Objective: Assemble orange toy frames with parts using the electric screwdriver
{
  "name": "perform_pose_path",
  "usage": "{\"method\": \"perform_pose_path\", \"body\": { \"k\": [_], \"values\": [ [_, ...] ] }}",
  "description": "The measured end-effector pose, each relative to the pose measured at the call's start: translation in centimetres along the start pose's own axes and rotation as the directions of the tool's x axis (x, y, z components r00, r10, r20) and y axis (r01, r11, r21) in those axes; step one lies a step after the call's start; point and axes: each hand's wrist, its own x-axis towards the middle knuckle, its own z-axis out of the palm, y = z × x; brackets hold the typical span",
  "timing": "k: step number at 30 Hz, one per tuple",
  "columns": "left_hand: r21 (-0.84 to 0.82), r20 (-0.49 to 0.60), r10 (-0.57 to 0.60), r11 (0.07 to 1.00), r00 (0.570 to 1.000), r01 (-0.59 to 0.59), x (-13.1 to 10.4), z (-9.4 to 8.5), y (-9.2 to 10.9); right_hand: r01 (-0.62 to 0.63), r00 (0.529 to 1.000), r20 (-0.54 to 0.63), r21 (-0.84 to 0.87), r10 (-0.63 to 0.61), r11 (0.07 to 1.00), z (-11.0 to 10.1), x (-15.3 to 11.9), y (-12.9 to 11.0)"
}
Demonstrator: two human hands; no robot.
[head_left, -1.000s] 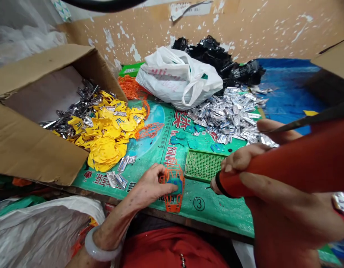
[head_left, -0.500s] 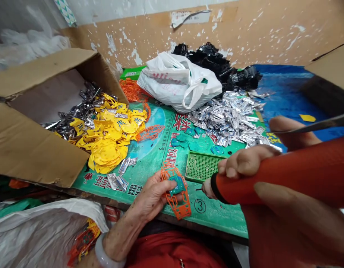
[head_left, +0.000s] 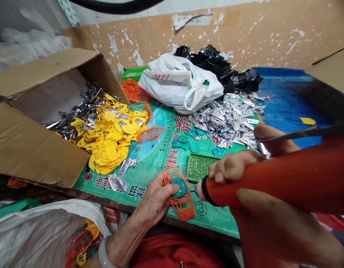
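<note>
Between thumb and fingers, my left hand [head_left: 157, 197] pinches an orange plastic lattice frame [head_left: 185, 213] with a small teal plastic piece [head_left: 180, 187] lying on it. My right hand [head_left: 239, 167] is wrapped round a red electric screwdriver [head_left: 267, 178], held level with its tip pointing left. The thin bit reaches the right edge of the teal piece; whether it touches a screw is too small to tell. Just behind the tip lies a green perforated tray [head_left: 190, 167] with many tiny metal bits in it.
A cardboard box [head_left: 34, 145] on its side spills yellow parts [head_left: 110, 152] and dark metal parts. Behind are a white plastic bag [head_left: 177, 85], black parts [head_left: 213, 61] and a heap of silver pieces [head_left: 230, 115]. Teal pieces [head_left: 185, 143] lie mid-table. A plastic sack [head_left: 49, 230] is at lower left.
The screwdriver has moved left, bringing its bit up to the teal piece. My left hand with the orange frame has shifted slightly right. A dark curved cable has appeared at the top.
</note>
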Motion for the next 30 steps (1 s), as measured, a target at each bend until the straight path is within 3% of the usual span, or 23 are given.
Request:
{"method": "perform_pose_path", "body": {
  "k": [3,15,30],
  "values": [
    [-0.009,-0.016,-0.008,1.0,1.0,0.008,0.0,0.0,0.0,0.025,0.999,0.033,0.004,-0.026,1.0,-0.1,0.1,0.5],
    [-0.045,-0.069,-0.047,0.998,0.997,0.044,0.2,0.1,0.1,-0.049,0.998,-0.04,0.032,0.05,0.998,0.8,-0.2,1.1],
    [-0.053,-0.028,-0.056,0.997,0.998,0.055,0.4,-0.4,-0.1,-0.027,1.0,0.01,-0.002,0.027,1.0,0.6,-0.3,2.0]
  ]
}}
